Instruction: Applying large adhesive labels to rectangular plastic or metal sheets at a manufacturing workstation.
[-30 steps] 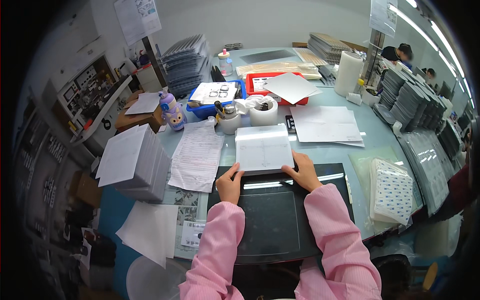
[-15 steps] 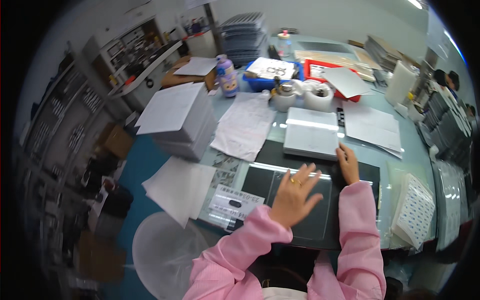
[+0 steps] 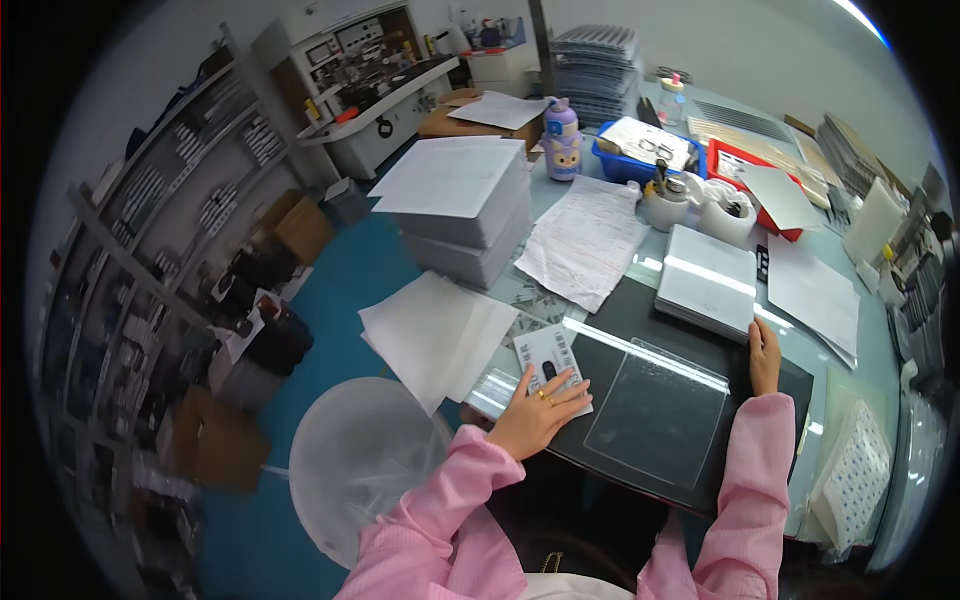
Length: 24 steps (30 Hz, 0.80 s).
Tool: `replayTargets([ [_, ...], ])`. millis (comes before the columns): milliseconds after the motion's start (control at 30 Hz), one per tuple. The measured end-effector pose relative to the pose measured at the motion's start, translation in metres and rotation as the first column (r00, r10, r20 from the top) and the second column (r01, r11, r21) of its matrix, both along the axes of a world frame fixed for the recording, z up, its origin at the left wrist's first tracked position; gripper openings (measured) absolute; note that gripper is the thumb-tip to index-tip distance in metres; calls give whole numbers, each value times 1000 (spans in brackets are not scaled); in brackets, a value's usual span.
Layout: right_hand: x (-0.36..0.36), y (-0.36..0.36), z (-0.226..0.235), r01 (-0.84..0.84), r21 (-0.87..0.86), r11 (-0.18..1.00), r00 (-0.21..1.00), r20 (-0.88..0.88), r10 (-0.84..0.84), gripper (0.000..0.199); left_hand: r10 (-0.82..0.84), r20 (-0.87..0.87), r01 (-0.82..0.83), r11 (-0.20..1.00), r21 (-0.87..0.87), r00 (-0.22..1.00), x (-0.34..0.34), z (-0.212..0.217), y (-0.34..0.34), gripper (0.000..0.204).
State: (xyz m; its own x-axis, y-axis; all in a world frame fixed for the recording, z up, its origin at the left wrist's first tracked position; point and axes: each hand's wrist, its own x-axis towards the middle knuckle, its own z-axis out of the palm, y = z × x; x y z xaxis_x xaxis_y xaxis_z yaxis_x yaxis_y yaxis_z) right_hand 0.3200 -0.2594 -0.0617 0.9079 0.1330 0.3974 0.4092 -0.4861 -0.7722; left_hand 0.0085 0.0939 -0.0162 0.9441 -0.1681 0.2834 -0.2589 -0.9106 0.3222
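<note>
Printed white card (image 3: 533, 347) at the left edge of a black mat (image 3: 640, 318) on the tabletop (image 3: 650, 248). The left hand (image 3: 540, 412) rests on it, fingers spread. To the right, a stack of white sheets (image 3: 706, 272) lies at the mat's far edge; the right hand (image 3: 764, 358) touches its near right corner, whether pinching cannot be told. Far left: wrinkled paper (image 3: 585, 242), purple bottle (image 3: 562, 145).
</note>
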Motion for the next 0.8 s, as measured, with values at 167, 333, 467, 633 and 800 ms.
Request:
replayTargets([
  [167,-9,-7,-2,14,-7,1000,1000,-10,-14,36,53,93,-45,996,-81,994,-3,4,12,53],
  [333,-23,-2,10,30,2,1000,999,-19,-30,37,654,181,-658,752,-42,735,-31,49,58,90],
  [467,-25,2,14,19,-9,1000,1000,-18,-19,36,719,-10,-717,694,66,695,-56,4,119,80],
  [633,-36,4,15,79,28,996,995,50,-81,31,683,163,-692,722,4,713,-67,6,143,35],
  [800,-121,42,70,-85,123,989,989,130,69,33,717,230,-370,573,-731,658,-49,51,40,21],
])
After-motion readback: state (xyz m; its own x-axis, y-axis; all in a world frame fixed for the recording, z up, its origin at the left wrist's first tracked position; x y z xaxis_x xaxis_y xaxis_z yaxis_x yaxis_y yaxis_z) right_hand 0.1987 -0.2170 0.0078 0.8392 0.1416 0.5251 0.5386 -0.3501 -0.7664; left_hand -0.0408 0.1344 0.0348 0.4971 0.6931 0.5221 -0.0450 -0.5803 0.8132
